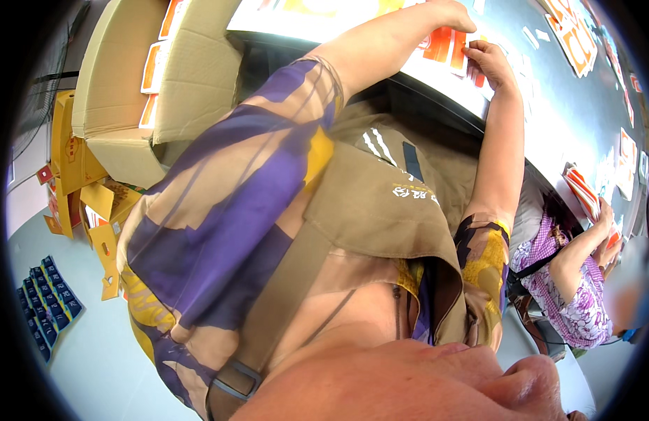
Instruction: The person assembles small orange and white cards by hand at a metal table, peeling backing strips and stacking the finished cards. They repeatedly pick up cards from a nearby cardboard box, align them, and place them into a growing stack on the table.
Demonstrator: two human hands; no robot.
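Both my arms stretch out over the table at the top of the view. My left hand (451, 15) is bent over the upper edge of some orange-and-white flat packets (442, 48); most of its fingers are hidden or cut off, so their grip does not show. Opposite it, my right hand (491, 64) is closed, with the thumb and fingers pinching the right-hand edge of the packets. The packets lie at the table's near edge between the two hands. Bright glare washes out part of their surface.
An open cardboard box (192, 77) with orange-and-white packets (154, 68) stands left of the table (559, 105). More packets (571, 35) lie at the far right. Another person (566, 281) handles red-and-white packets there. Yellow cartons (70, 147) and dark blue packs (49, 302) sit lower left.
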